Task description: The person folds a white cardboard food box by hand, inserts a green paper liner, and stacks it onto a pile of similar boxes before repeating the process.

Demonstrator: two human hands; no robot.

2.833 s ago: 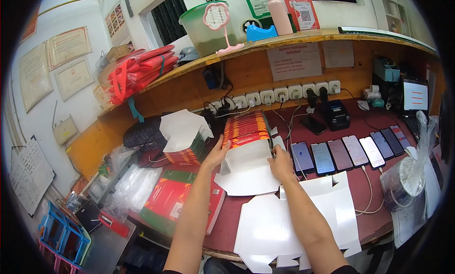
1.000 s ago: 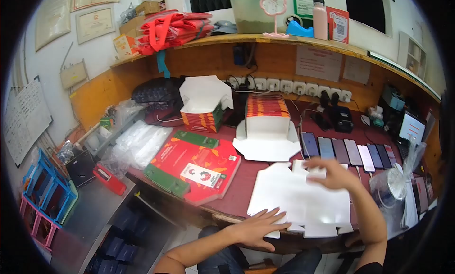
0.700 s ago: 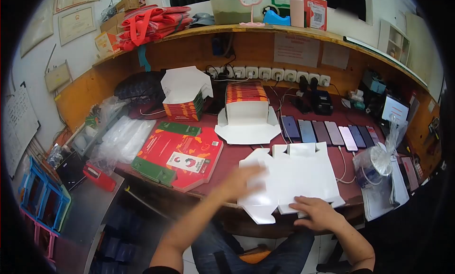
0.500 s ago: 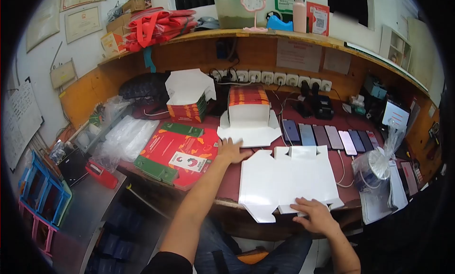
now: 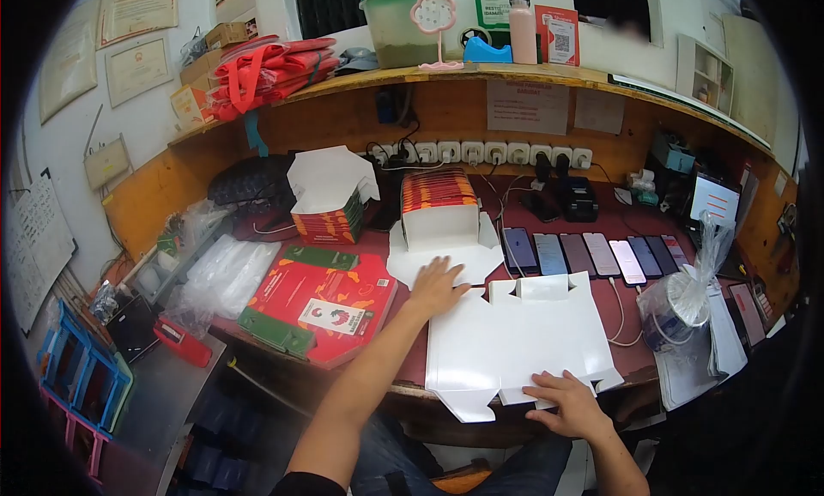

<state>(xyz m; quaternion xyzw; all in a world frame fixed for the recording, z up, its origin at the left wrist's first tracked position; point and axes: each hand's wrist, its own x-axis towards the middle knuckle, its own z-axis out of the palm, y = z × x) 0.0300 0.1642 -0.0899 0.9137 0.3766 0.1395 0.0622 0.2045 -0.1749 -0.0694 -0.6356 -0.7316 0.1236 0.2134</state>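
Note:
A flat white die-cut box blank [image 5: 515,337] lies unfolded at the table's front edge. My right hand [image 5: 568,406] rests at its near flap, fingers lying on the card and thumb spread apart over the edge. My left hand [image 5: 439,288] is open, fingers spread, over the white front flap of a stack of red-and-orange box blanks [image 5: 439,191]; whether it presses on the flap I cannot tell. Left of my forearm lies a red printed box blank [image 5: 348,277] with green side flaps.
A row of phones [image 5: 594,254] lies at the right, with charging cables. A plastic-wrapped tub [image 5: 674,311] stands by the right edge. Further left are another stack of boxes [image 5: 328,221] and clear plastic bags [image 5: 227,277]. Power sockets [image 5: 472,153] line the back under a shelf [image 5: 360,82].
My left hand has moved right and away from me, from beside the red blank to the stack's white flap. My right hand stays at the white blank's near edge. The view has shifted slightly.

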